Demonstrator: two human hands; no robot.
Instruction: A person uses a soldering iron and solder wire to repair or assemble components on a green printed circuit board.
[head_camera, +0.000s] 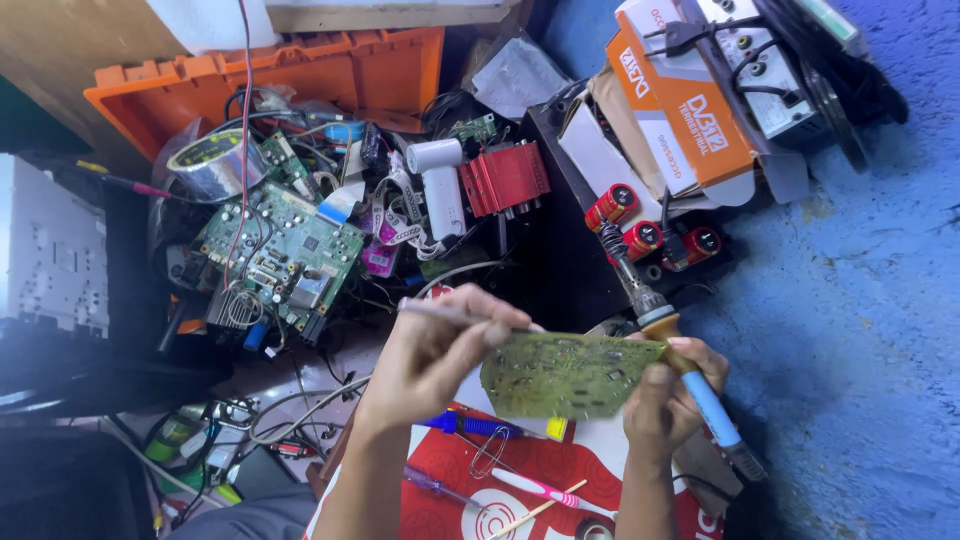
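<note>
An orange and white cardboard box (690, 110) lies at the top right, near the blue wall. It is long, its flaps are open, and white letters are printed on its orange side. A grey device with black cables sits on top of it. At the bottom, under the hands, lies a flat red package (470, 500) with white curved shapes on it. A pink toothbrush and small tools rest on this red package.

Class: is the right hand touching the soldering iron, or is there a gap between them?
Touching. The head view shows the right hand wrapped around the soldering iron, with its blue handle sticking out below the hand and the metal tip above.
</note>
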